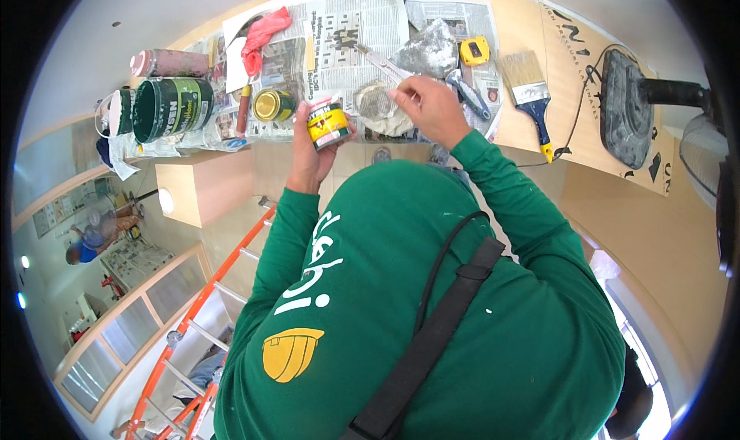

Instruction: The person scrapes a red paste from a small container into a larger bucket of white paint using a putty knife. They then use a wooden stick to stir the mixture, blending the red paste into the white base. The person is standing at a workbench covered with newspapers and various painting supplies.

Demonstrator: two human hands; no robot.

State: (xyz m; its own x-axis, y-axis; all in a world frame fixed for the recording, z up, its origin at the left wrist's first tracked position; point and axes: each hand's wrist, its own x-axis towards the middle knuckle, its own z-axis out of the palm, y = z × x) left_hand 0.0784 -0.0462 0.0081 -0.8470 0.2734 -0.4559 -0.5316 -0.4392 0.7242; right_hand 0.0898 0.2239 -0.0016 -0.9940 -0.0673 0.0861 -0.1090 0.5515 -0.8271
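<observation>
Left hand (308, 156) grips small yellow-and-red tin (329, 124) above newspaper-covered wooden platform (570, 124); right hand (428, 109) pinches whitish rag (379, 105) just beside it, w/ scraper (383, 64) and paintbrush (532, 97) nearby.

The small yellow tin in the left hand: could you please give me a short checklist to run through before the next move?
1. Small yellow tin gripped by the left hand: ok.
2. Tin held upright: cannot tell.
3. Tin open: cannot tell.
4. Right hand free for a tool: not ok, its fingers pinch something small.
5. Putty knife close by on the newspaper: ok.
6. Paintbrush lying apart from the tin: ok.
</observation>
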